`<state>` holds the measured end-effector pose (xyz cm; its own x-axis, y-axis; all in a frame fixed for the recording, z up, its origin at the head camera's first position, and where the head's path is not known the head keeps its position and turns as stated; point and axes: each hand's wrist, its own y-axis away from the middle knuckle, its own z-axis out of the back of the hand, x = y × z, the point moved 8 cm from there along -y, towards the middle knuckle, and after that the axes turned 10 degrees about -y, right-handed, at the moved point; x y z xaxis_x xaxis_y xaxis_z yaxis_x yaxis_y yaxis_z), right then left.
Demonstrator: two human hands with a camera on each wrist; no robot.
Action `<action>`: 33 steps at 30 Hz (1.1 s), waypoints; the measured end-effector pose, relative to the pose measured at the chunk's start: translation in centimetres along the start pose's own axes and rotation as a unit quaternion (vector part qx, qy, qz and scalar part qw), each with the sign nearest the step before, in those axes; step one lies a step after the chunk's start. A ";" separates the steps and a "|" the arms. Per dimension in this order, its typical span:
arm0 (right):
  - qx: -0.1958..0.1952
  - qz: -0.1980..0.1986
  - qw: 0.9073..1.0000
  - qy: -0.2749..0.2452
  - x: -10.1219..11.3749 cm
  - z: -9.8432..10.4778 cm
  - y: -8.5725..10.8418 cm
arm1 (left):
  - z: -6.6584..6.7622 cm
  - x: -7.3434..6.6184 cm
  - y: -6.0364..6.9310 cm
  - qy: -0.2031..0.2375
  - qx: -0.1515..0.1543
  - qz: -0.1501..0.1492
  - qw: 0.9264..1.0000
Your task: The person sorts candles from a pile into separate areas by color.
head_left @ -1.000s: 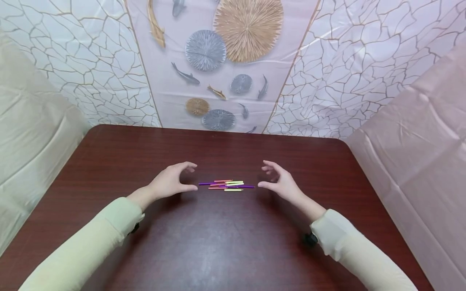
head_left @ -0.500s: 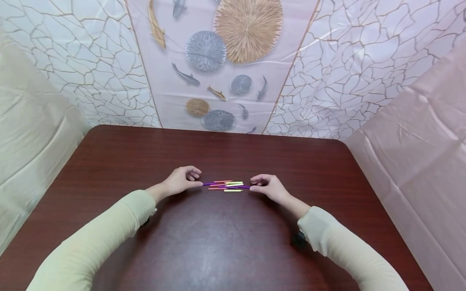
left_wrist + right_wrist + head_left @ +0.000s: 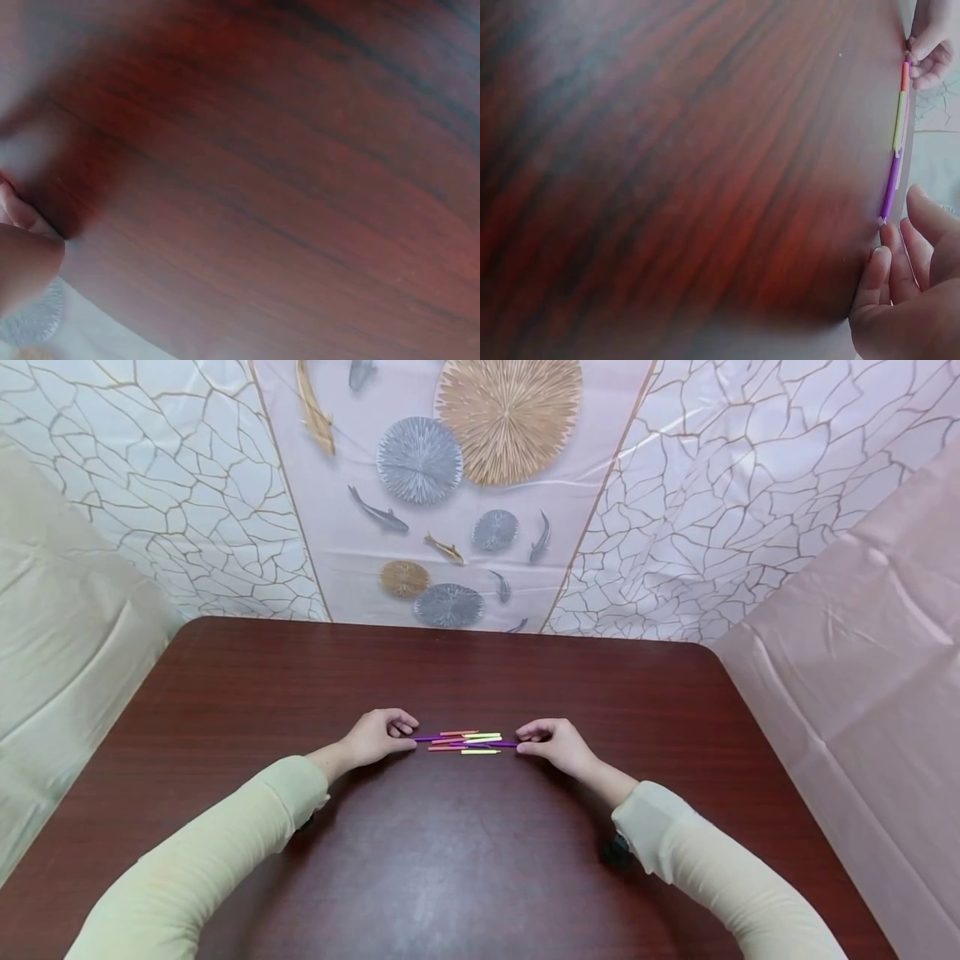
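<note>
Head view: small pile of thin sticks point(image 3: 483, 741) on the brown table point(image 3: 450, 835), just below view centre at 6 o'clock. Mix of purple, orange and yellow, roughly parallel, running 9 to 3, some overlapping. One purple stick point(image 3: 427, 740) pokes out at 9 o'clock, another purple stick point(image 3: 506, 745) at 3. Left hand point(image 3: 372, 737) at the pile's 9 o'clock end, right hand point(image 3: 564, 747) at its 3 o'clock end; hands well apart, pile between. On each, thumb and fingertips stand apart with a gap, no firm grip seen. Thumbs are right at the purple ends; touching or just off, cannot tell. Patterned backdrop point(image 3: 352, 560) at 12 o'clock.

Left wrist view: mostly table. Sliver of left hand at 8 to 9 o'clock, fingertips not readable. Sticks not in view.

Right wrist view: pile foreshortened along the 2 to 3 o'clock edge. Right hand at 4 to 5 o'clock, fingers spread, fingertips at the near purple end. Left hand at 1 to 2 o'clock by the far end, partly cut off.

Handling, my judgement: step in hand looks like working the pile from both ends. Fingertips low, light even pressure along the 9–3 line, both sides matched. Thin sticks probably roll or ride up if one side pushes harder; the overlapping ones want loosening first.
</note>
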<state>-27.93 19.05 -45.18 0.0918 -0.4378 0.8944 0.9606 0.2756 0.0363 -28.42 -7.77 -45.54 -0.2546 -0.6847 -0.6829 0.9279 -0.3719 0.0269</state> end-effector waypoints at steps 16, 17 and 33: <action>0.008 -0.008 0.999 0.035 0.1 -0.4 -0.4 | -0.3 -0.3 0.2 -0.025 0.004 -0.017 1.000; 0.006 -0.010 0.999 0.041 0.1 -0.4 -0.5 | -0.3 -0.3 0.2 -0.025 0.003 -0.018 1.000; 0.017 -0.002 0.992 0.122 0.8 -0.7 -0.8 | -0.2 -0.6 0.3 -0.048 0.007 -0.018 0.999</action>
<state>-28.44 17.89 -44.76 0.1525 -0.6320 0.7598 0.9522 0.3000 0.0584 -27.94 -7.35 -45.23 -0.3131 -0.7278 -0.6102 0.9138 -0.4059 0.0153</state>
